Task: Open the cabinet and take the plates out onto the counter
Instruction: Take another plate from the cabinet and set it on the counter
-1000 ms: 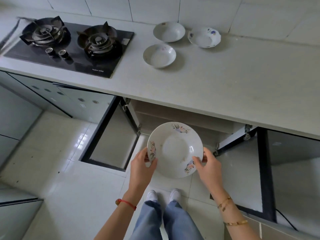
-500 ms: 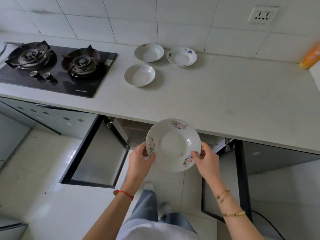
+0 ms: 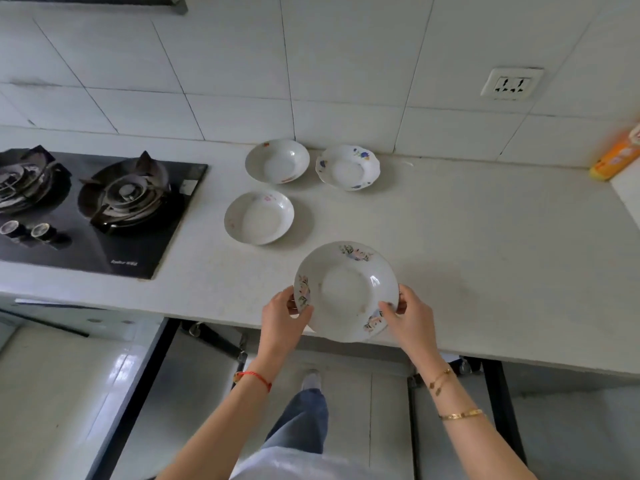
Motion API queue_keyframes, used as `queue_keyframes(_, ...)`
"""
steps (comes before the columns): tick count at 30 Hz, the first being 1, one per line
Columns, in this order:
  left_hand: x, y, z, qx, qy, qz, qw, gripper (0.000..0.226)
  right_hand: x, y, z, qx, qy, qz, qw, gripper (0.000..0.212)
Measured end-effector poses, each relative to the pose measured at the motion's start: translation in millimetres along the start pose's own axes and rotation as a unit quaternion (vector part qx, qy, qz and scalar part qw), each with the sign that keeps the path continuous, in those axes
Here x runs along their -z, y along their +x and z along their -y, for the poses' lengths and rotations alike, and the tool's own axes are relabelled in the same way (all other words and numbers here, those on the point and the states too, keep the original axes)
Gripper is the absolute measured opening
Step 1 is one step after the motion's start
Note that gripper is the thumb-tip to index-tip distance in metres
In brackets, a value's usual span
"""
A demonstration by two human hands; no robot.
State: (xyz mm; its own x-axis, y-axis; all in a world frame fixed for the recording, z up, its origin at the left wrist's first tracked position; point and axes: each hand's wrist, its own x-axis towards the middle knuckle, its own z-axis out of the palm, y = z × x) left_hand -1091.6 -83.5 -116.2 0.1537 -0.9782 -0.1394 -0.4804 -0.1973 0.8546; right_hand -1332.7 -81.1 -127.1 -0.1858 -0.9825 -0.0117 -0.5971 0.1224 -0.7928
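I hold a white plate with pink flower prints (image 3: 346,289) over the front edge of the pale counter (image 3: 485,258). My left hand (image 3: 282,318) grips its left rim and my right hand (image 3: 408,315) grips its right rim. Three more white plates stand on the counter behind it: one with faint pink marks (image 3: 259,217), one near the wall (image 3: 277,161), and a scalloped one with blue flowers (image 3: 347,167). Below the counter the cabinet doors hang open, the left door (image 3: 138,393) and the right door (image 3: 498,403). The cabinet's inside is hidden.
A black two-burner gas hob (image 3: 90,206) fills the counter's left part. An orange package (image 3: 616,157) lies at the far right by the tiled wall, under a wall socket (image 3: 512,84). My leg and foot (image 3: 304,410) stand on the glossy floor between the doors.
Both hands have lifted the flowered plate from in front of the open cabinet up to counter height. The view has risen, so the cabinet's inside has dropped out of sight.
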Motion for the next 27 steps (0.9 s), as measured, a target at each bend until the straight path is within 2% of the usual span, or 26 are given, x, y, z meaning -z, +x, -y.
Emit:
queue_keyframes(6,-11.6,91.7,-8.6,0.000,-0.005,0.018,1.000,0.034,-23.4,89.6,-0.2,-0.048,-0.038,-0.016,0.998,0.015)
queue_keyframes(11,-29.1,143.8,-8.1,0.021,-0.001,0.030,0.999,0.029,-32.2,144.2,-3.5,-0.055,-0.043,-0.007,0.998,0.013)
queue_keyframes(18,-51.3,181.7,-4.9,0.077,0.013,0.022,0.997,0.023,-39.5,196.8,-9.9,-0.049,-0.058,0.049,0.996,0.011)
queue_keyframes(27,-63.9,202.0,-7.8,0.096,0.032,-0.009,0.995,0.021,-46.1,228.6,-20.6,-0.040,-0.058,0.096,0.993,0.013)
